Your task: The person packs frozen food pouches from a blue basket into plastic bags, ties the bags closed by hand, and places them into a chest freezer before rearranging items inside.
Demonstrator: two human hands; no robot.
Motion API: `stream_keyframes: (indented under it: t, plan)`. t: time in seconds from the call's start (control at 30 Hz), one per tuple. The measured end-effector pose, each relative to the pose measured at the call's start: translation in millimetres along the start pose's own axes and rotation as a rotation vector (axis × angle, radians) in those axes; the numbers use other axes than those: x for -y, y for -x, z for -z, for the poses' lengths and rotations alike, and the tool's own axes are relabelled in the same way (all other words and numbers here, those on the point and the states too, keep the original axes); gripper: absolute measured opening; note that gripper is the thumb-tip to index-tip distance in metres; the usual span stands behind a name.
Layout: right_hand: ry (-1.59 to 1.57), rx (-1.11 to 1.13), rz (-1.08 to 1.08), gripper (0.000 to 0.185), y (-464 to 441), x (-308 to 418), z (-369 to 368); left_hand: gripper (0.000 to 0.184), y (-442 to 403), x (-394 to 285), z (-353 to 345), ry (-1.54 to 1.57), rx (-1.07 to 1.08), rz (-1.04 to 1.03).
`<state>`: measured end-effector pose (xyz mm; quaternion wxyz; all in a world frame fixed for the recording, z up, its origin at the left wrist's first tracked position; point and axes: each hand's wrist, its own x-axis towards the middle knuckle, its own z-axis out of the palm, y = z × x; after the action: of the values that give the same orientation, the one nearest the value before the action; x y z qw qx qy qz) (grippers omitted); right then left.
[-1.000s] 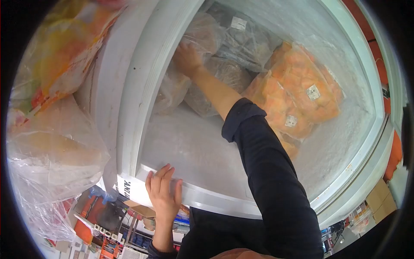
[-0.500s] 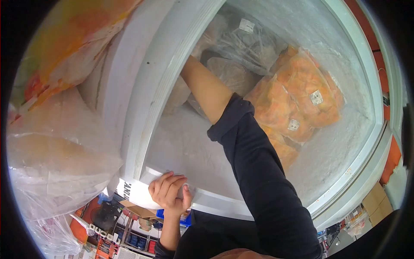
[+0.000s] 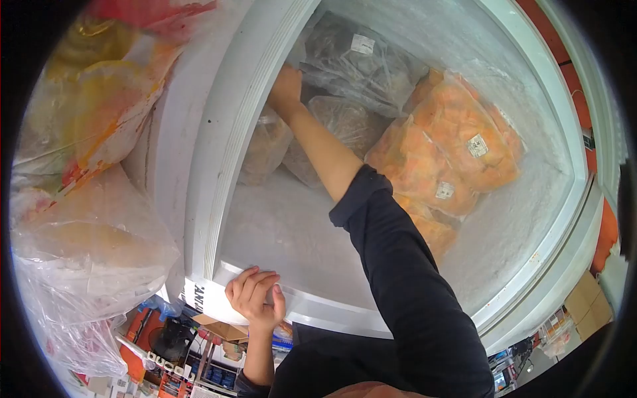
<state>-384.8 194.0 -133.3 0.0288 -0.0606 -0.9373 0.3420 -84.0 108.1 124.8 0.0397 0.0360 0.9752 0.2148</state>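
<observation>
My right hand (image 3: 286,87) reaches deep into a white chest freezer, at the far left beside the inner edge of the lid frame. Its fingers are mostly hidden, so what they hold does not show. Just below it lies a clear plastic bag of pale contents (image 3: 265,149), with another cloudy bag (image 3: 342,123) to its right. My left hand (image 3: 254,296) is closed over the freezer's front rim (image 3: 325,310), fingers bent together and thumb apart. A large frosted bag with a white label (image 3: 381,66) lies beyond the right hand.
Bags of orange pieces (image 3: 451,139) with white labels lie on the freezer's right side. The sliding lid frame (image 3: 229,132) borders the left. Large plastic packages (image 3: 93,245) stand on top at the left. Shelves and boxes (image 3: 587,302) appear beyond.
My right hand, earlier hidden behind the lid frame, has come back partly into sight. The view has shifted slightly. My left hand stays on the rim.
</observation>
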Motion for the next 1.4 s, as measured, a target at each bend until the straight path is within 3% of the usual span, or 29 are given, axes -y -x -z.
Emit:
stream_keyframes:
  t: [0.07, 0.13, 0.2, 0.33, 0.37, 0.4, 0.43, 0.5, 0.57, 0.73, 0.9, 1.03, 1.1, 1.27, 1.33, 1.4]
  plan:
    - [0.163, -0.243, -0.146, 0.019, -5.1, -15.5, 16.0, 0.011, -0.8, -1.1, 0.0, 0.000, 0.003, -0.009]
    - [-0.451, -0.506, -0.427, 0.021, -26.4, -39.6, 50.3, 0.011, -0.9, -0.9, -0.6, -0.007, 0.009, -0.007]
    - [-1.383, -0.502, -0.770, 0.021, -50.2, -67.0, 56.4, 0.011, -0.1, -0.1, 0.0, -0.013, 0.022, -0.008]
    - [-1.655, -0.520, -0.950, 0.025, -50.0, -70.7, 43.4, 0.007, 0.0, 0.9, -1.5, -0.012, -0.008, 0.006]
    - [-1.664, -0.310, -0.996, 0.026, -44.5, -70.5, 31.8, 0.008, 0.1, 1.5, -1.5, -0.007, -0.013, 0.009]
    - [-1.665, -0.100, -1.034, 0.028, -42.9, -69.4, 19.8, 0.008, 0.2, 1.9, -1.6, -0.010, -0.016, 0.011]
    - [-1.668, -0.097, -1.035, 0.028, -40.6, -59.3, 12.1, 0.008, 0.9, 2.2, -1.5, -0.007, -0.015, 0.011]
    - [-1.369, 0.011, -0.919, 0.029, -31.7, -28.3, -6.9, 0.009, 0.2, 3.4, -1.7, -0.006, -0.011, 0.014]
    - [-1.340, 0.067, -0.885, 0.029, -32.9, -8.8, -38.7, 0.010, -0.1, 2.8, -1.1, -0.001, -0.004, 0.019]
    - [-0.971, 0.290, -0.322, 0.032, -13.0, 47.5, -66.8, 0.009, -0.3, 2.9, -0.7, -0.005, -0.006, 0.023]
    - [-0.712, 0.236, 0.005, 0.037, 15.5, 32.1, -54.8, 0.009, -0.7, 0.3, -1.8, -0.006, -0.016, 0.011]
    - [-0.402, 0.174, -0.074, 0.042, 58.9, 4.7, -13.8, 0.009, -1.2, -2.0, 0.2, -0.023, -0.007, 0.004]
    - [-0.456, 0.108, -0.435, 0.045, 76.6, 0.7, 21.5, 0.010, -0.8, -2.7, 1.2, -0.016, -0.012, -0.016]
    - [-0.518, 0.055, -0.319, 0.052, 158.7, -43.0, 62.9, 0.012, 2.3, -9.6, 5.0, -0.014, -0.015, -0.069]
    - [-0.310, 0.357, -0.349, 0.049, 202.7, -58.4, 111.1, 0.013, 6.9, -9.9, 5.8, -0.026, -0.023, -0.103]
    - [-0.148, 0.590, -0.178, 0.042, 255.4, -94.4, 128.3, 0.014, 9.8, -11.7, 6.2, -0.041, -0.017, -0.122]
